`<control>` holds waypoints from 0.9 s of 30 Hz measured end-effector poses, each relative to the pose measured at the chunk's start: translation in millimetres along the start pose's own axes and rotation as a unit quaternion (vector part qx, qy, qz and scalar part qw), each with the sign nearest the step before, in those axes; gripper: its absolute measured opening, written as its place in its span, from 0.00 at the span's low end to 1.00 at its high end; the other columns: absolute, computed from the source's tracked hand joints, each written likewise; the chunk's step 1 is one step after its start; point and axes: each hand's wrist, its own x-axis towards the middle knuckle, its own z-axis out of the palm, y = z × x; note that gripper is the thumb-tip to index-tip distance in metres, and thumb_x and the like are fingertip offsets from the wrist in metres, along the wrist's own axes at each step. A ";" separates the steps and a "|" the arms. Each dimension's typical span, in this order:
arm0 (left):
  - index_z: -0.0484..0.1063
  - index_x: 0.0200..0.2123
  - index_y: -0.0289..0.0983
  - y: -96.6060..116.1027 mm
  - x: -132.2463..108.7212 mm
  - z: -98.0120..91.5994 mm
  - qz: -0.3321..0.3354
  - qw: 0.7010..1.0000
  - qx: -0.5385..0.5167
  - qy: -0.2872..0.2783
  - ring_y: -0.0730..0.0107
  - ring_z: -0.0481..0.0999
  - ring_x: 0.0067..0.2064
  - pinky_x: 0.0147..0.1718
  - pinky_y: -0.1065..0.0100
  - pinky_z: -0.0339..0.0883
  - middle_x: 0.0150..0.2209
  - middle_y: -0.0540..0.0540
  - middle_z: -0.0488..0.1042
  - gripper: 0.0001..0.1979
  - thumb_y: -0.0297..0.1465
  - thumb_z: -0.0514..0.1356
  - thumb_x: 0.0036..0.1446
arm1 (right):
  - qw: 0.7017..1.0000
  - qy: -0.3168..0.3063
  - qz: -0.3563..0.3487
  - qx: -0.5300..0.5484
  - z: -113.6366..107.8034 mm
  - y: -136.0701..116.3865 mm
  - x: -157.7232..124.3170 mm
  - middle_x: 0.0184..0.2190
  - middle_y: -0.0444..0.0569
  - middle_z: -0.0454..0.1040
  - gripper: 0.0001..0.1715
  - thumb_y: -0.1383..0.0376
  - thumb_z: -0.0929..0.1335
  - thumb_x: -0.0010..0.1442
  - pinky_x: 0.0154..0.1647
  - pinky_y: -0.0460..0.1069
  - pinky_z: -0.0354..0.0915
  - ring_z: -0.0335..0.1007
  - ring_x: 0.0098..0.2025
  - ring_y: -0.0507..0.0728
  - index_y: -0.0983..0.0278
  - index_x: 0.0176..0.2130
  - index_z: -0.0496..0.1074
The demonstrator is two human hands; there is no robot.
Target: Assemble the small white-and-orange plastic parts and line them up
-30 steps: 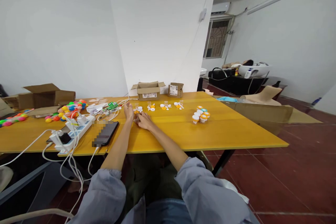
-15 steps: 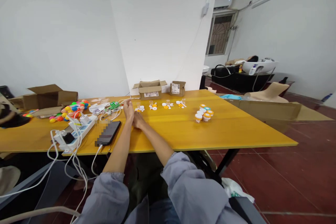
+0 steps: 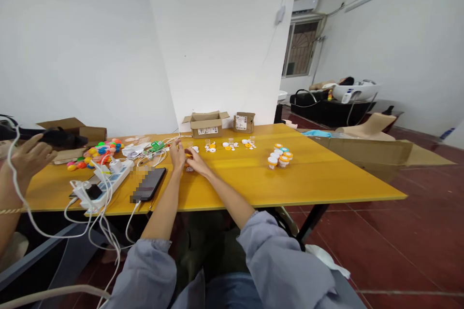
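Between my hands, low over the table, is a small orange-lidded tub (image 3: 189,169), mostly covered by my fingers. My right hand (image 3: 197,162) comes in from the right with its fingers bent over the tub's top. Close on the tub's left side, my left hand (image 3: 177,155) is upright with fingers stretched upward. Just beyond my hands are a white ring-like part (image 3: 195,149) and clusters of white and orange parts (image 3: 210,147) with clear cups. To the right stands a group of small tubs (image 3: 280,156) with orange, white and blue lids.
A phone (image 3: 149,184) and a power strip (image 3: 116,178) with tangled white cables lie left of my arms. Colourful balls (image 3: 103,150) are behind them. Two cardboard boxes (image 3: 206,125) stand at the wall. Another person's hand (image 3: 31,157) holds a dark object at far left.
My right hand has drawn slightly up and away from my left, showing the orange between them. Another person's hand with a dark object and white cable has come in at the left.
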 end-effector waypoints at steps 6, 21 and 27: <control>0.73 0.38 0.41 6.4 -27.4 14.6 0.092 0.988 0.023 -0.118 0.54 0.74 0.52 0.59 0.53 0.64 0.43 0.40 0.76 0.06 0.26 0.58 0.59 | 0.995 0.060 0.085 0.002 -42.5 -4.3 -18.4 0.51 0.48 0.77 0.20 0.65 0.63 0.56 0.63 0.55 0.62 0.68 0.59 0.57 0.58 0.48 0.72; 0.69 0.50 0.41 -5.3 -45.7 28.3 0.081 0.961 0.051 -0.260 0.57 0.64 0.64 0.66 0.54 0.54 0.57 0.41 0.66 0.15 0.29 0.60 0.59 | 0.987 0.112 0.113 0.010 -108.6 -9.3 -63.8 0.41 0.48 0.78 0.12 0.57 0.65 0.59 0.53 0.55 0.66 0.72 0.49 0.59 0.59 0.39 0.73; 0.69 0.51 0.42 -7.4 -44.8 25.4 0.087 0.962 0.046 -0.256 0.57 0.64 0.64 0.66 0.54 0.53 0.55 0.41 0.66 0.16 0.31 0.60 0.59 | 0.992 0.082 0.094 -0.032 -108.1 -14.3 -66.8 0.41 0.46 0.78 0.11 0.58 0.65 0.60 0.55 0.55 0.64 0.72 0.49 0.58 0.60 0.38 0.73</control>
